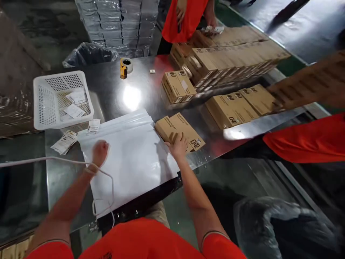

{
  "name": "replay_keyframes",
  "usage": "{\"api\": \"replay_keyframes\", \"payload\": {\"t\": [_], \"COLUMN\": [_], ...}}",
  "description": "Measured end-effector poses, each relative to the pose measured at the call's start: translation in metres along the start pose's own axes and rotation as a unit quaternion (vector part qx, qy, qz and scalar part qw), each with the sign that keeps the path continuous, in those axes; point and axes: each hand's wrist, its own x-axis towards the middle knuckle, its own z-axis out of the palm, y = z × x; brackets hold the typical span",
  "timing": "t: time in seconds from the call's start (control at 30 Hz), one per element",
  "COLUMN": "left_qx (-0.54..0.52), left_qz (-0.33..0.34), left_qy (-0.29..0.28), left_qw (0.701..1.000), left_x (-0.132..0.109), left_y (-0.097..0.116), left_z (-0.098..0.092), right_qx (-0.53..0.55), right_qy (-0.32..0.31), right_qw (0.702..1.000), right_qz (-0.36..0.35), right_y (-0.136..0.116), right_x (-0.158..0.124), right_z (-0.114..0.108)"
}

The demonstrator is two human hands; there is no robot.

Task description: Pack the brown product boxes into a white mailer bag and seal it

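Near the left edge of the steel bench (107, 90) sits a white plastic basket (45, 104) with paper labels (74, 108) in it, and more loose labels (64, 142) lie just below it. A white cord (54, 159) loops over the left arm (67, 201). The left hand (100, 153) is on a big white plastic bag (132, 162), which lies flat and reaches the near edge of the bench. That hand is blurry, so I cannot tell how its fingers stand. The right hand (178, 145) holds two flat brown boxes (179, 131), with its fingers bent over their near side. The boxes touch the bag's right side. Open steel lies behind them, around a tape roll (126, 65). Rows of brown boxes (231, 59) fill the right side, where a co-worker's arm (304, 84) reaches in.
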Motion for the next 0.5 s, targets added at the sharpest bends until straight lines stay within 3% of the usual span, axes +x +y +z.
{"api": "replay_keyframes", "payload": {"t": [0.07,0.13,0.17,0.23,0.33,0.5], "left_qx": [-0.009,0.010,0.034,0.097,0.155,0.068], "left_qz": [0.046,0.147,0.172,0.190,0.168,0.149], "left_qy": [-0.118,-0.259,-0.296,-0.310,-0.278,-0.262], "left_qw": [0.992,0.955,0.939,0.926,0.933,0.951], "left_x": [-0.078,-0.151,-0.181,-0.225,-0.248,-0.228], "left_y": [-0.007,-0.021,-0.029,-0.041,-0.049,-0.052], "left_z": [0.034,0.064,0.076,0.094,0.108,0.111], "right_qx": [-0.032,-0.053,-0.061,-0.072,-0.061,0.030], "right_qy": [-0.044,-0.073,-0.079,-0.084,-0.090,-0.050], "right_qw": [0.998,0.996,0.995,0.994,0.993,0.998], "right_qz": [0.013,0.006,-0.001,-0.023,-0.053,-0.036], "right_y": [0.002,-0.001,-0.003,-0.006,-0.008,0.008], "right_x": [0.021,0.029,0.030,0.029,0.028,0.014], "right_z": [-0.012,-0.016,-0.016,-0.016,-0.019,-0.044]}}
